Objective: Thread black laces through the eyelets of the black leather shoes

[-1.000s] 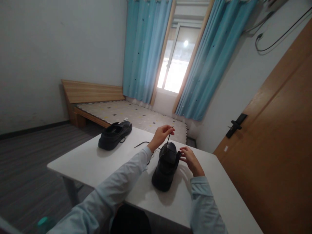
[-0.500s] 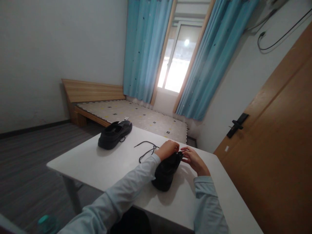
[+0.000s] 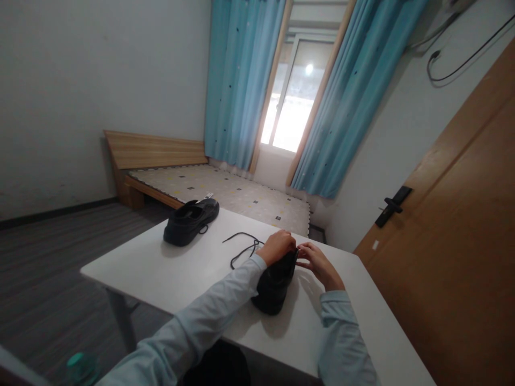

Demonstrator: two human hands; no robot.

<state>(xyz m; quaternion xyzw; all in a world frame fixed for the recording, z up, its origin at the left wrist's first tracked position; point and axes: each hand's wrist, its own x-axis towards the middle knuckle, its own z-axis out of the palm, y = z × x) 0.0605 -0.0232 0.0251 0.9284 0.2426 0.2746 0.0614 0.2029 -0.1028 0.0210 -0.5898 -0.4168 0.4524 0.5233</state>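
A black shoe (image 3: 273,292) stands on the white table (image 3: 140,268) in front of me, its heel end towards me. Over its far end bends my left hand (image 3: 277,246), fingers curled down and closed on the upper. From the right, my right hand (image 3: 319,264) reaches to the same spot, thumb and fingertips pinched at the edge of the shoe's opening; what exactly lies between the fingertips is too small to make out. A loose black shoelace (image 3: 244,253) trails on the table to the left of my left wrist.
Further left on the table is a second black shoe (image 3: 189,222), with a small loop at its side. Behind the table stands a bed (image 3: 241,193) with a bare patterned mattress. A wooden door (image 3: 454,225) is on the right. A teal-capped bottle (image 3: 78,364) shows at lower left.
My right fingertips have moved slightly left, closer to my left hand, at the shoe's edge. The shoe and the loose lace stay where they were.
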